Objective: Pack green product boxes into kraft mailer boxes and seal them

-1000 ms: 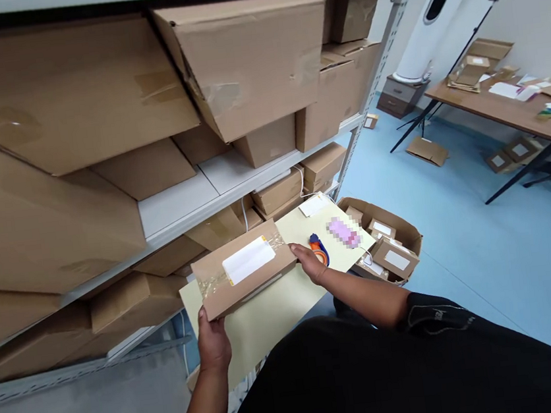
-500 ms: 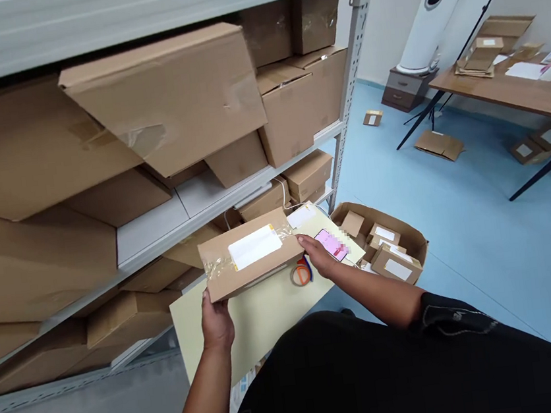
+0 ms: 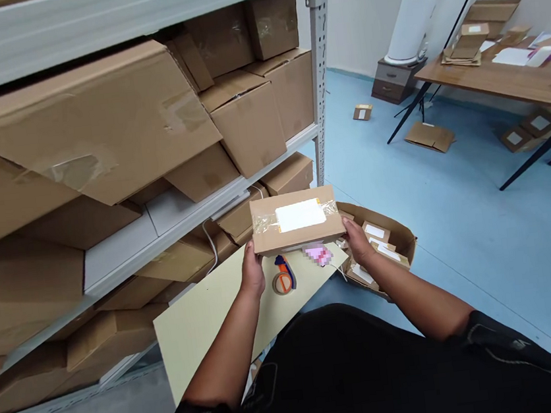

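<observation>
A brown cardboard box (image 3: 295,236) with a white label (image 3: 301,215) and clear tape across its top is held level between both hands. My left hand (image 3: 252,272) grips its left end, and my right hand (image 3: 357,240) grips the right end. Beneath it is a pale yellow table (image 3: 209,320). On that table lies a tape dispenser (image 3: 283,276) with orange and blue parts. A phone (image 3: 319,254) with a pink screen rests there too, partly hidden behind the held box.
A large open carton (image 3: 405,235) holding several small labelled boxes stands on the floor beyond the table. Metal shelving (image 3: 319,89) loaded with cartons runs along the left. A brown desk (image 3: 504,77) with boxes and papers stands at far right.
The held box has moved right, over the phone and towards the open carton, and turned more level. Both hands keep their grip. The view has shifted to the right.
</observation>
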Motion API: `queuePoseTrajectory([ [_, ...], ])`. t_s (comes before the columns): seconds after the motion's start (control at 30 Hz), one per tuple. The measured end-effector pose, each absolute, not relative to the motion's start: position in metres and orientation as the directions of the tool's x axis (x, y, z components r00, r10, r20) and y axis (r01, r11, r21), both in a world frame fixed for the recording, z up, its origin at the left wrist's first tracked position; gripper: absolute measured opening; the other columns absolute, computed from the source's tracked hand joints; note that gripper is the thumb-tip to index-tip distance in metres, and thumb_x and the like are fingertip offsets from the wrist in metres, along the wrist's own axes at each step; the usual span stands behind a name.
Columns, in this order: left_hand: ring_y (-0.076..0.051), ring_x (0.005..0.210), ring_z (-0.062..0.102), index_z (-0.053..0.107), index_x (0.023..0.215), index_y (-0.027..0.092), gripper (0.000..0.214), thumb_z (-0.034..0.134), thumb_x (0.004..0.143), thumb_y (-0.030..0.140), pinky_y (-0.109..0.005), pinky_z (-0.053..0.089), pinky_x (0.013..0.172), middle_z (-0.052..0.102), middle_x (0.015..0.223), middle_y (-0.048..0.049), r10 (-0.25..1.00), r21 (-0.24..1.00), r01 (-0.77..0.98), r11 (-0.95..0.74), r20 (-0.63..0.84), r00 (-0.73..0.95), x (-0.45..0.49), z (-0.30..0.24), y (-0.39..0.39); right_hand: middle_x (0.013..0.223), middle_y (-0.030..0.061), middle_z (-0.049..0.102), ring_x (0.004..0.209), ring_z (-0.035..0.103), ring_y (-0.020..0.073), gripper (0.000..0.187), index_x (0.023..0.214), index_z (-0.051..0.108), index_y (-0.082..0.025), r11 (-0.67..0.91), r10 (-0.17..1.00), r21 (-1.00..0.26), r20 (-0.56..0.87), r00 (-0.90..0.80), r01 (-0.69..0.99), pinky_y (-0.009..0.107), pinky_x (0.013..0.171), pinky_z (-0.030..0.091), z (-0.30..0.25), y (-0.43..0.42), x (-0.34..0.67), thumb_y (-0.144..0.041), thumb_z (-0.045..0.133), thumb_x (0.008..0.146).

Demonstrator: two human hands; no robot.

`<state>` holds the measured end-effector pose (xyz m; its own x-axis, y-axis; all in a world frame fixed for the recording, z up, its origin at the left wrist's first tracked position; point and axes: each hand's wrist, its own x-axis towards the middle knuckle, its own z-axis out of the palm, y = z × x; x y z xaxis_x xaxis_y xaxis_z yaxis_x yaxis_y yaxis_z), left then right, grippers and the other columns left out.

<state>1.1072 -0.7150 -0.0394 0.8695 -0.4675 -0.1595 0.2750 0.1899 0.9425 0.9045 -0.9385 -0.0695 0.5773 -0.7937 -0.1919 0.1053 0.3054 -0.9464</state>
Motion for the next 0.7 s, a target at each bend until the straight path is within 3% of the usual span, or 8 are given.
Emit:
queuePoseTrajectory([
  [0.37,-0.028,0.131,0.061,0.072,0.123,0.021,0.047,0.058,0.098,0.058,-0.038,0.048,0.108,0.074,0.130,-0.0073,-0.791,0.914,0.386,0.122,-0.145,0.594,1.136,-0.049,-0.822,0.119,0.0048,0.077,0.112,0.067,0.0254,0.055,0.117,0.075,-0.024,0.163,-0.971,-0.979,-0.138,0.195,0.123,0.034,0.086,0.055,-0.049,-0.948,0.859,-0.067,0.063,0.086],
  [0.53,-0.028,0.128,0.063,0.071,0.119,0.019,0.046,0.059,0.097,0.059,-0.039,0.049,0.106,0.074,0.126,-0.0087,-0.878,0.891,0.453,0.043,-0.182,0.442,1.124,-0.051,-0.857,0.105,0.0040,0.077,0.100,0.068,0.0240,0.052,0.109,0.076,-0.023,0.153,-0.988,-0.977,-0.148,0.044,0.149,0.033,0.081,0.055,-0.040,-0.940,0.832,-0.068,0.068,0.084],
  [0.7,-0.030,0.127,0.064,0.070,0.124,0.019,0.046,0.063,0.096,0.056,-0.041,0.050,0.106,0.076,0.121,-0.0087,-0.919,0.868,0.495,-0.030,-0.219,0.329,1.098,-0.061,-0.894,0.105,0.0039,0.076,0.101,0.068,0.0238,0.050,0.105,0.074,-0.023,0.149,-0.985,-0.972,-0.163,-0.062,0.180,0.034,0.082,0.054,-0.042,-0.945,0.803,-0.068,0.067,0.084],
])
